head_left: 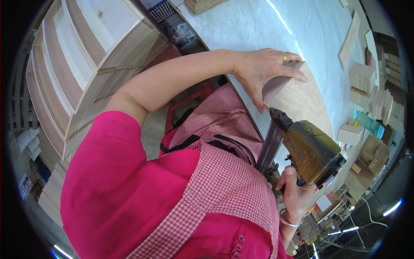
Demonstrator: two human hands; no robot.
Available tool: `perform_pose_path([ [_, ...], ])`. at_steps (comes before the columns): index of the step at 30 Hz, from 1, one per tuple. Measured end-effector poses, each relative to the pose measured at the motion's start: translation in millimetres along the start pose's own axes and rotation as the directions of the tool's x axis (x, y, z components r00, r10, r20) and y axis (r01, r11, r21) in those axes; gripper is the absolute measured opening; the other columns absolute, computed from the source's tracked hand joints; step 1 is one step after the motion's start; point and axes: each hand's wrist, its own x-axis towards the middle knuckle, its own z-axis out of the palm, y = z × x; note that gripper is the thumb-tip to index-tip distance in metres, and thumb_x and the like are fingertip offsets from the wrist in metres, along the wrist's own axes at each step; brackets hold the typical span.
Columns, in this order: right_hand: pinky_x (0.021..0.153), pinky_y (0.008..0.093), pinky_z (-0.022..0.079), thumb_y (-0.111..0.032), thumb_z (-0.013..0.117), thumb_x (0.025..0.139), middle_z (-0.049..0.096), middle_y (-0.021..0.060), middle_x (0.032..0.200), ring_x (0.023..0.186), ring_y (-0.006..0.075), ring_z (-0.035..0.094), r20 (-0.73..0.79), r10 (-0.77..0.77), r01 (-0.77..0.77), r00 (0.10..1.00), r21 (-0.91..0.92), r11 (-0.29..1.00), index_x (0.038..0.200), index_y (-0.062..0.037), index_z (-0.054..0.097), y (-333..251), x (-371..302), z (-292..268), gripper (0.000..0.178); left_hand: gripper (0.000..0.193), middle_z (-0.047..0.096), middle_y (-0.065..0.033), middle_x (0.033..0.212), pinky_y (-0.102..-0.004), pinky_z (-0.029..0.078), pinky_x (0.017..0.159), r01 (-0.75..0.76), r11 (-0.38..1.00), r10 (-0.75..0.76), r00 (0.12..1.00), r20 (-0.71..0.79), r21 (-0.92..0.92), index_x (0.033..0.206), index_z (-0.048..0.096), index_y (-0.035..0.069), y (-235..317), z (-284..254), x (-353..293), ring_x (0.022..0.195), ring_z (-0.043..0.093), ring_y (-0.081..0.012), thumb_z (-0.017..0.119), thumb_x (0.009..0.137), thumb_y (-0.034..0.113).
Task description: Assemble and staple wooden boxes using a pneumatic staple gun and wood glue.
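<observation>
At the worktable's (246, 32) edge, left hand (268, 67) is clasping a wooden strip (275, 87) beside the plywood panel (302, 100); right hand (296, 190) is gripping the pneumatic nailer (311, 151); parts look positioned, fastening apparently unfinished.

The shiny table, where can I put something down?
There's a wide bare patch of table beyond the left hand, between the tan block up top and the plank rightward. It's crowded by the stacked wood blocks and around the nail gun in the right hand.
</observation>
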Motion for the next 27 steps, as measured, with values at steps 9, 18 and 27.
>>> perform_pose_path([
  [9, 0.041, 0.0237, 0.040, -0.021, 0.065, 0.093, 0.054, 0.0057, 0.062, 0.044, 0.0104, 0.047, -0.072, -0.017, 0.022, 0.997, 0.075, 0.997, 0.110, 0.0052, 0.054, 3, -4, 12, 0.033, 0.139, 0.033, -0.0224, 0.146, -0.0441, 0.033, 0.108, -0.032, 0.999, 0.031, 0.997, -0.070, -0.005, 0.152, 0.019, 0.016, -5, 7, 1, 0.131, 0.040, -0.0375, 0.092, 0.039, 0.050],
  [18, 0.040, 0.0217, 0.038, -0.020, 0.064, 0.094, 0.055, 0.0034, 0.064, 0.045, 0.0081, 0.048, -0.040, -0.088, 0.088, 0.995, -0.015, 0.996, 0.109, 0.0048, 0.055, -14, 3, -2, 0.031, 0.148, 0.032, -0.0200, 0.149, -0.0451, 0.029, 0.112, -0.020, 0.997, 0.017, 0.999, -0.049, -0.071, 0.153, 0.009, 0.010, -4, 3, 1, 0.136, 0.035, -0.0351, 0.094, 0.036, 0.043],
  [27, 0.040, 0.0209, 0.036, -0.023, 0.067, 0.093, 0.056, 0.0012, 0.066, 0.046, 0.0053, 0.046, -0.024, -0.085, 0.078, 0.996, -0.208, 0.975, 0.106, 0.0029, 0.059, -51, 47, -24, 0.030, 0.148, 0.032, -0.0212, 0.149, -0.0469, 0.026, 0.114, -0.008, 0.991, -0.001, 0.998, -0.063, -0.136, 0.153, 0.007, 0.008, -5, 5, -4, 0.138, 0.035, -0.0359, 0.094, 0.037, 0.042],
])
